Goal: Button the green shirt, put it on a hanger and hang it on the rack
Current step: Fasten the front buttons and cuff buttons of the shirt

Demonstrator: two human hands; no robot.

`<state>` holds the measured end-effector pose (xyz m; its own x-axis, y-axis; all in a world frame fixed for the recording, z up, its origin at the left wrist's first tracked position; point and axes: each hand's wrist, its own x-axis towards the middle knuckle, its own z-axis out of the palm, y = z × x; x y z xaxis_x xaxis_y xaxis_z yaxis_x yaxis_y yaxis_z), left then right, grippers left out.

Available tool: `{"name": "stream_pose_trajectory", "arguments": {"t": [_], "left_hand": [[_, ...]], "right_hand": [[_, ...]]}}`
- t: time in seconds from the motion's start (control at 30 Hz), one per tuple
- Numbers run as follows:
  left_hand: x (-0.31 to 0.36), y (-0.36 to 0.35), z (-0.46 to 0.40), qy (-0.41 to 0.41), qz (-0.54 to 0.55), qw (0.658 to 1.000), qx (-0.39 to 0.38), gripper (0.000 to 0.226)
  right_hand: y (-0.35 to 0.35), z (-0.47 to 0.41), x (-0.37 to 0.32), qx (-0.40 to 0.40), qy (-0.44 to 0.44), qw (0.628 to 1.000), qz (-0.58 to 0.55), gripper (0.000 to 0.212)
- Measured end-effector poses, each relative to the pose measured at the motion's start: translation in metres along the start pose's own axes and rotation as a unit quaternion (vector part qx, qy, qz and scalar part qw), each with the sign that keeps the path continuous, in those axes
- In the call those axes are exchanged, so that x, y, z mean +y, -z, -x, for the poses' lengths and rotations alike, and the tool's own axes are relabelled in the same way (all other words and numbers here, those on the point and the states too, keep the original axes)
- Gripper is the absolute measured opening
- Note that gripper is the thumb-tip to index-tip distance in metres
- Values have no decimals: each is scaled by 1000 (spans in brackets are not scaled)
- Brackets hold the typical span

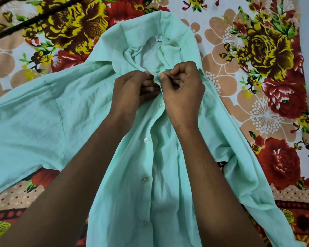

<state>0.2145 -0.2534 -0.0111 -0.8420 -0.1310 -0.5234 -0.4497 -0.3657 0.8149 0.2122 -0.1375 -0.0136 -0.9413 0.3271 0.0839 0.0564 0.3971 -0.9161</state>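
Shirt [75, 111] lies front-up on a floral sheet [257, 56], collar [132, 32] away from the camera, sleeves spread to both sides. Both hands work at the top of the placket [155, 157], just below the collar. Left hand [132, 90] pinches the fabric edge, fingers curled. Right hand [182, 91] pinches the opposite edge, thumb and forefinger pressed together at the same spot. Four buttons [146, 140] down the placket look done.

Judgement: the top button is the step in hand, so the buttoning is nearly finished. To do it well: keep the hole side taut with one hand, tilt the button edge-on, push it through, then pull both edges flat so the collar sits even. Check that the plackets line up and no hole has been skipped before going for the hanger.

Hard to tell: the top button itself is covered by fingertips, so I cannot say whether it is through the hole. The shirt hem is cut off at the bottom edge, so any lower buttons go unseen. No hanger or rack in view. A dark strand crosses the top left corner, blurred. The neck label [158, 38] is unreadable.
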Motion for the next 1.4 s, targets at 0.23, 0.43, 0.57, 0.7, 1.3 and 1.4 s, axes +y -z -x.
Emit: {"name": "stream_pose_trajectory", "arguments": {"t": [0.23, 0.43, 0.57, 0.7, 1.3, 1.4], "left_hand": [[-10, 4, -3, -78, -105, 991, 17, 29], [-14, 6, -5, -135, -194, 972, 12, 21], [-11, 6, -7, -157, -227, 961, 8, 18], [-10, 9, -6, -148, -211, 966, -20, 13], [-10, 17, -14, -140, -159, 977, -29, 7], [-12, 18, -16, -143, -158, 977, -19, 10]], "right_hand": [[0, 1, 0, -2, 14, 1000, 4, 24], [0, 0, 1, -5, 14, 1000, 4, 20], [0, -1, 2, -8, 22, 1000, 15, 20], [0, -2, 4, -3, 42, 999, 27, 21], [2, -5, 8, -61, 77, 995, 35, 20], [5, -5, 6, -88, 69, 994, 14, 24]]}}
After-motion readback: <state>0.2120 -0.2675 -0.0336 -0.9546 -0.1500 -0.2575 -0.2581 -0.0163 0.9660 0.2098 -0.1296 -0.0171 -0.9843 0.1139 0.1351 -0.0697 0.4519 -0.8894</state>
